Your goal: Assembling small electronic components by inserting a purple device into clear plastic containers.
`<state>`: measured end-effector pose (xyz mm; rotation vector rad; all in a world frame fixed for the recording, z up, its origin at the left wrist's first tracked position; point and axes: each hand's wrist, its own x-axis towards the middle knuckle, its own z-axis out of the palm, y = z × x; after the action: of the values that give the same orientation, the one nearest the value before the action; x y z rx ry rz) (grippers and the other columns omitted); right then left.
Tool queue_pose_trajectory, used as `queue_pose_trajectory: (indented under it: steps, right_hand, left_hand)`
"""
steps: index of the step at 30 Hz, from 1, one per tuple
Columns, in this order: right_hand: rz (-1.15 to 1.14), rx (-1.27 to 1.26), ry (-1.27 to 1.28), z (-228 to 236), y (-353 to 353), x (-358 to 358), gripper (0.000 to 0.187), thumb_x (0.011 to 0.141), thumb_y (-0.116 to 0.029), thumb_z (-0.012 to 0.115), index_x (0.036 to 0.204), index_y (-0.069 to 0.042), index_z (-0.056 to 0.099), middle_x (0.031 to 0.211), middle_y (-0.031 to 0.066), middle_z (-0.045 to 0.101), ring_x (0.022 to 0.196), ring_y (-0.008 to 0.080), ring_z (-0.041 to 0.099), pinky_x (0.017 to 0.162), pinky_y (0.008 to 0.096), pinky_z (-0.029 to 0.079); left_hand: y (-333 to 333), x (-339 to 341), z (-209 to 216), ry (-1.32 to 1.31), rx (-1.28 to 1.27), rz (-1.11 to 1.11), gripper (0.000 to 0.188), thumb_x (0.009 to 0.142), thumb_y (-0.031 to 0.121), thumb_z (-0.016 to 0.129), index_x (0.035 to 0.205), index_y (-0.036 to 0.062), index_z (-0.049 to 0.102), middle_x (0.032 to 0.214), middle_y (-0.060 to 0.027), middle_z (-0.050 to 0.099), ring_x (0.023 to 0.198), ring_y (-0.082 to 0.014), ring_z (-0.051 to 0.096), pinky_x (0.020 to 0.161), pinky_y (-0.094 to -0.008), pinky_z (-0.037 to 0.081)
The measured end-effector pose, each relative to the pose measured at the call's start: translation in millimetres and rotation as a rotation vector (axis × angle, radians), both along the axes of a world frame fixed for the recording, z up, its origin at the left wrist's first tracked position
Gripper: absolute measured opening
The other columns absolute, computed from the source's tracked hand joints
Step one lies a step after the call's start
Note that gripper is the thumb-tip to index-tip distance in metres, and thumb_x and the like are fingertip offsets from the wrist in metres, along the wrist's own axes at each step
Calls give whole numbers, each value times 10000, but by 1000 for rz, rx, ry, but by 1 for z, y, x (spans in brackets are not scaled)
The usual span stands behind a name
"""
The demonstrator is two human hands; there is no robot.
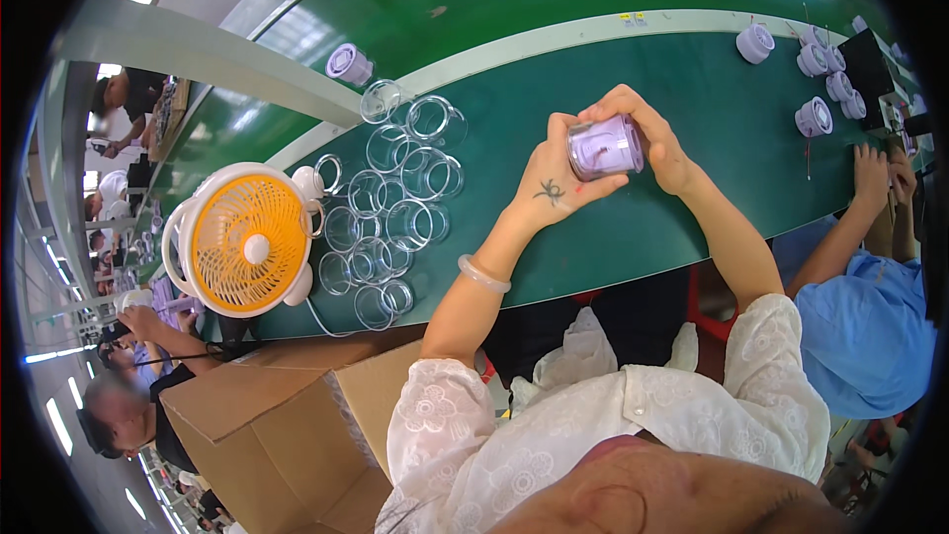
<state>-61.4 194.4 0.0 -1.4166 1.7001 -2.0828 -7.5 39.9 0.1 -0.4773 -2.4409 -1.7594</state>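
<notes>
Above the green table, both my hands hold a small clear cylinder with a light purple part inside it. It lies tilted on its side. My left hand grips it from the left, thumb stretched along its near side. From the right, my right hand curls over its far side and its purple end. A thin reddish line, perhaps a wire, shows inside the clear wall. Left of my hands stand several clear open cylinders, grouped closely together. One more purple-white part sits beyond them.
A white fan with an orange grille stands at the table's left end. Below it is an open cardboard box. Several purple-white parts, some with wires, stand at the far right, near a co-worker's hands and blue sleeve.
</notes>
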Motion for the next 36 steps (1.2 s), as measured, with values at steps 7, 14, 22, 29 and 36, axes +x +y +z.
queue_pose_trajectory:
  steps: [7, 14, 22, 29, 36]
  right_hand:
    - [-61, 63, -291, -2, -2, 2, 505, 856, -432, 270, 788, 16, 493, 726, 59, 433, 685, 139, 423, 642, 234, 350]
    - [-281, 53, 145, 2, -8, 7, 612, 838, -508, 182, 870, 7, 512, 910, 136, 471, 908, 251, 448, 797, 350, 362]
    - [-276, 86, 461, 2, -3, 2, 733, 769, -619, 220, 985, 16, 515, 1018, 180, 475, 971, 288, 447, 799, 366, 375]
    - [-193, 223, 525, 23, 7, -1, 490, 653, -216, 631, 1089, -62, 470, 1153, 166, 412, 985, 300, 450, 809, 374, 390]
    - [-255, 55, -257, 9, 8, 2, 503, 726, -204, 620, 1139, -28, 394, 1080, 95, 465, 957, 187, 496, 789, 306, 427]
  left_hand:
    - [10, 8, 14, -2, -341, -15, 681, 539, 357, 737, 970, 5, 346, 725, -151, 574, 666, -305, 578, 571, -333, 465]
    - [9, 9, 11, 18, -417, -4, 717, 523, 399, 742, 986, -1, 367, 760, -158, 567, 681, -311, 581, 592, -334, 466]
    - [7, 6, 10, -109, -266, -134, 725, 518, 431, 733, 977, 5, 367, 702, -141, 583, 666, -316, 585, 600, -345, 466]
    - [-7, -1, -2, -48, 47, 131, 690, 531, 408, 738, 973, 29, 367, 713, -119, 596, 659, -260, 605, 559, -288, 465]
    - [-13, -1, 19, 328, -366, 458, 595, 577, 317, 699, 1031, 61, 415, 807, -66, 505, 736, -211, 498, 610, -312, 412]
